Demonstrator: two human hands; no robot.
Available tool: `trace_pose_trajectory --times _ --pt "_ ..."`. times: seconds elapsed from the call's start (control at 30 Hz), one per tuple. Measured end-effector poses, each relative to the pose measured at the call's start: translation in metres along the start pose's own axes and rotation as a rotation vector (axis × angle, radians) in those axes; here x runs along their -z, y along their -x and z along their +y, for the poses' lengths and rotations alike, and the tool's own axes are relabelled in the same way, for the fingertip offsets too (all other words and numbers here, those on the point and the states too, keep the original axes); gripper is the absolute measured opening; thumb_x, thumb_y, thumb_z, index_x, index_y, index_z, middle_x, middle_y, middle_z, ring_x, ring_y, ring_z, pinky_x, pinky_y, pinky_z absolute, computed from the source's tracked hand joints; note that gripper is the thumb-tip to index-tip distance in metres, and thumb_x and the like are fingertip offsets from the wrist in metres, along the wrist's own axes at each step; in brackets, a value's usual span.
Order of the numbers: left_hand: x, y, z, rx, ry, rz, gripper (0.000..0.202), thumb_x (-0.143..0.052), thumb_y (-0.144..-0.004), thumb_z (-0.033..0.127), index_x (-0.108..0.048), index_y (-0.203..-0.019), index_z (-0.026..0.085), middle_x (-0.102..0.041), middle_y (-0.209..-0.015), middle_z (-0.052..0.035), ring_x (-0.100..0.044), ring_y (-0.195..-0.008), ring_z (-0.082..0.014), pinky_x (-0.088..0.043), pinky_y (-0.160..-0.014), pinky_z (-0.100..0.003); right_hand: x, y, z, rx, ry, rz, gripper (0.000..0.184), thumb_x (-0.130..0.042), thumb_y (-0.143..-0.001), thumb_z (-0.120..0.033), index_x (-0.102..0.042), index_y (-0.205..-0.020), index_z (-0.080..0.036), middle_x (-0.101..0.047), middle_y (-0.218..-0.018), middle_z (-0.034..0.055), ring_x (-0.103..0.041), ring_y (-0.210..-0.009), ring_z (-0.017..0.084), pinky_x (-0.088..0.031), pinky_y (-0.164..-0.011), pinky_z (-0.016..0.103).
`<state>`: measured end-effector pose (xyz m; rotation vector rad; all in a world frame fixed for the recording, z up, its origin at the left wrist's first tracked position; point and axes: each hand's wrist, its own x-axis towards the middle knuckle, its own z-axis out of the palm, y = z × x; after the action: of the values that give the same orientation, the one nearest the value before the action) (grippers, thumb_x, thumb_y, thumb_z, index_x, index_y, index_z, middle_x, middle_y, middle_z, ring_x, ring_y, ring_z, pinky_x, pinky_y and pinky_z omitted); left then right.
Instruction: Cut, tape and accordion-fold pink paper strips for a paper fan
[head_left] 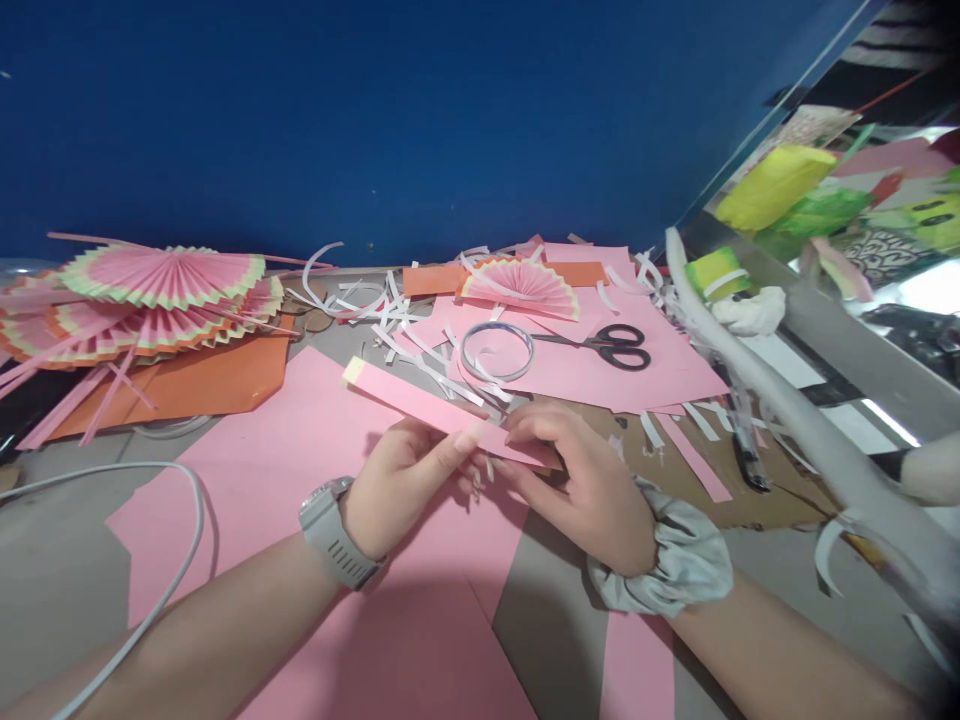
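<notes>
Between my two hands is a folded pink paper strip (409, 397) with a pale yellow tip at its far left end. My left hand (412, 470) pinches it near the middle, thumb lying on top. At its right end, the fingers of my right hand (570, 475) close around the edge. Large pink paper sheets (300, 450) lie beneath my hands. Just beyond them is a tape roll (497, 352), with black-handled scissors (619, 347) to its right. A pleated pink paper fan (517, 287) rests behind the tape roll.
Several pleated paper fans (161, 280) are piled at the left on orange paper (247, 380). White paper scraps (405, 335) are strewn across the middle. A white cable (199, 500) crosses my left forearm. A black cutter (750, 455) lies right, beside a pale tube-like edge (787, 400). A blue panel (375, 120) stands behind.
</notes>
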<state>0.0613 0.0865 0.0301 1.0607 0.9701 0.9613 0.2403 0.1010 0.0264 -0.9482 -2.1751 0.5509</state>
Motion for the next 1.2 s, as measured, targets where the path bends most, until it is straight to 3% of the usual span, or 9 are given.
trace_pose_trajectory --times 0.13,0.33,0.57,0.73,0.93,1.2 --pt "-0.001 0.001 0.003 -0.069 -0.02 0.021 0.024 -0.065 -0.076 0.029 -0.062 -0.093 0.013 -0.065 -0.07 -0.0021 -0.061 -0.06 -0.0145 -0.052 -0.057 -0.026 0.0 -0.002 -0.001 -0.007 -0.078 -0.023 0.018 -0.057 -0.08 -0.011 -0.047 -0.093 -0.019 -0.053 -0.094 0.0035 -0.052 -0.091 0.015 -0.041 -0.079 0.028" --pt "-0.002 0.001 0.008 -0.19 -0.103 -0.042 0.009 -0.064 -0.076 0.022 -0.066 -0.074 0.014 -0.068 -0.079 -0.0044 -0.063 -0.069 -0.0158 -0.053 -0.061 -0.025 0.002 -0.002 -0.001 -0.021 -0.136 -0.042 0.011 -0.054 -0.085 -0.014 -0.048 -0.093 -0.018 -0.052 -0.094 0.0033 -0.051 -0.089 0.013 -0.041 -0.078 0.025" --pt "-0.003 0.003 0.008 -0.148 -0.162 0.032 0.011 -0.069 -0.071 0.026 -0.067 -0.072 0.016 -0.068 -0.068 -0.0023 -0.063 -0.058 -0.0161 -0.053 -0.055 -0.026 0.003 0.0 -0.001 -0.017 -0.133 -0.06 0.008 -0.045 -0.089 -0.012 -0.048 -0.088 -0.019 -0.055 -0.086 0.0004 -0.052 -0.082 0.011 -0.041 -0.074 0.023" --pt "0.001 0.004 0.006 -0.084 -0.228 -0.019 0.02 -0.062 -0.078 0.033 -0.068 -0.074 0.014 -0.068 -0.065 -0.004 -0.063 -0.061 -0.0157 -0.051 -0.058 -0.025 0.003 0.001 -0.001 -0.078 -0.041 -0.028 0.01 -0.044 -0.09 -0.013 -0.047 -0.086 -0.021 -0.056 -0.082 -0.0006 -0.053 -0.078 0.011 -0.041 -0.07 0.024" --pt "0.003 0.002 0.006 0.026 -0.296 -0.071 0.033 -0.056 -0.081 0.039 -0.065 -0.072 0.009 -0.067 -0.065 -0.0089 -0.063 -0.063 -0.017 -0.05 -0.062 -0.027 0.004 0.0 -0.004 -0.057 -0.023 -0.139 0.009 -0.044 -0.09 -0.014 -0.048 -0.085 -0.021 -0.056 -0.077 -0.0007 -0.052 -0.072 0.012 -0.04 -0.067 0.026" --pt "-0.001 0.001 -0.003 -0.088 -0.248 -0.148 0.021 -0.056 -0.083 0.032 -0.064 -0.088 0.014 -0.067 -0.08 -0.0056 -0.062 -0.082 -0.0191 -0.05 -0.074 -0.028 0.0 0.0 -0.003 0.018 -0.001 -0.092 0.015 -0.05 -0.083 -0.009 -0.047 -0.095 -0.017 -0.051 -0.088 0.0035 -0.048 -0.085 0.015 -0.041 -0.073 0.029"
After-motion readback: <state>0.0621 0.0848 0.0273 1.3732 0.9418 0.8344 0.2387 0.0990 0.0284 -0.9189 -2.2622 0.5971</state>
